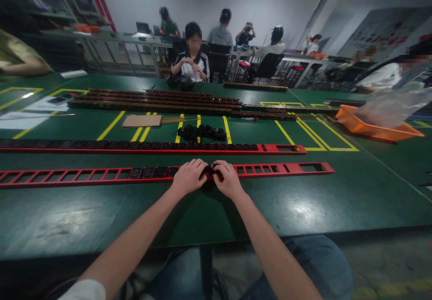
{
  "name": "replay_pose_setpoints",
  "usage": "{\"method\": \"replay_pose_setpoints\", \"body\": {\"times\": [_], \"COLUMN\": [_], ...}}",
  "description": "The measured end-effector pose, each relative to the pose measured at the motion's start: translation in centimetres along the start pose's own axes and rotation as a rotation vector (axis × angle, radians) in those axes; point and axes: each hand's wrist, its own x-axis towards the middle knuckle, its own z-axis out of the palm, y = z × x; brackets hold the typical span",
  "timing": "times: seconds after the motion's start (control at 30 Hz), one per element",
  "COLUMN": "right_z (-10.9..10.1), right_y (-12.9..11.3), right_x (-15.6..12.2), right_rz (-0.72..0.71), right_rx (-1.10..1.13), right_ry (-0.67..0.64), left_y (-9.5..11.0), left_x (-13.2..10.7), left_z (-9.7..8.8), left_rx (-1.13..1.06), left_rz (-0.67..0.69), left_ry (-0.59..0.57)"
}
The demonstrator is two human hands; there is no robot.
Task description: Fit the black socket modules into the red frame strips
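A long red slotted rail [101, 175] lies across the green table in front of me. Black square modules [147, 172] fill several of its slots left of my hands, while the slots to the right show bare openings. Bent over the rail, my left hand [191, 175] and my right hand [227, 178] meet at a small black module [211, 169]. Fingers of both hands close on it from either side, and they hide most of it. Behind lies a second red rail [286, 149], filled with black modules along most of its length.
Loose black modules [200, 132] are heaped behind the rails, near a cardboard piece [141, 120]. Dark long strips [151, 102] are stacked farther back. An orange bin [374, 126] with a plastic bag stands at right. A person [192, 61] sits across the table.
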Motion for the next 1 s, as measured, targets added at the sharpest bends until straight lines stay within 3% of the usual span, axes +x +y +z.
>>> {"method": "replay_pose_setpoints", "body": {"times": [1.0], "right_z": [-0.20], "right_y": [-0.43], "right_x": [0.24], "right_rz": [0.064], "right_rx": [-0.065], "right_ry": [-0.062], "left_y": [0.01], "left_x": [0.01], "left_z": [-0.01], "left_rx": [-0.017], "left_rz": [-0.006], "left_ry": [0.011]}}
